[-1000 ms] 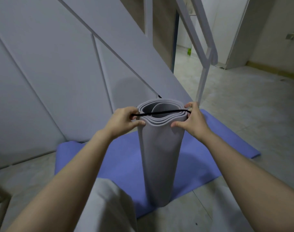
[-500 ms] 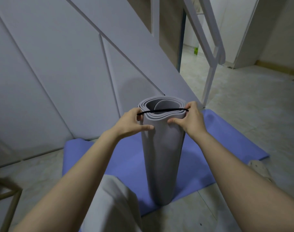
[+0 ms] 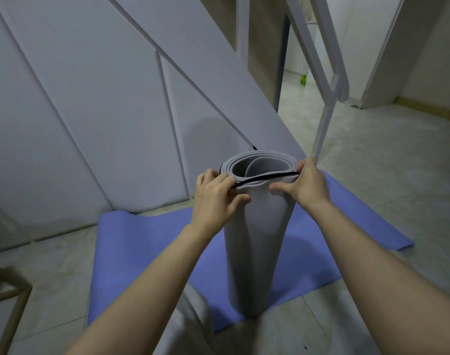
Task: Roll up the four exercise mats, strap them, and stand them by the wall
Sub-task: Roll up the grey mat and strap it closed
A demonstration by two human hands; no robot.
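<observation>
A rolled grey mat (image 3: 254, 242) stands upright on end in front of me, its open spiral top facing up. A thin black strap (image 3: 266, 177) is stretched across that top. My left hand (image 3: 215, 194) pinches the strap's left end at the roll's rim, thumb lying on the mat's front. My right hand (image 3: 307, 184) holds the strap's right end against the rim, thumb pressed on the mat. A blue mat (image 3: 147, 242) lies flat on the floor under and behind the roll.
A white panelled stair wall (image 3: 90, 111) rises just behind the mats, with a white railing post (image 3: 323, 129) at the right. Tiled floor (image 3: 385, 175) spreads to the right. A wooden stool leg (image 3: 11, 319) shows at the lower left. My trouser leg (image 3: 188, 326) is below.
The strap has slid from straight across the top to slanting, its left end lower over the rim. My left hand has shifted down the mat's side; the view has tilted slightly.
</observation>
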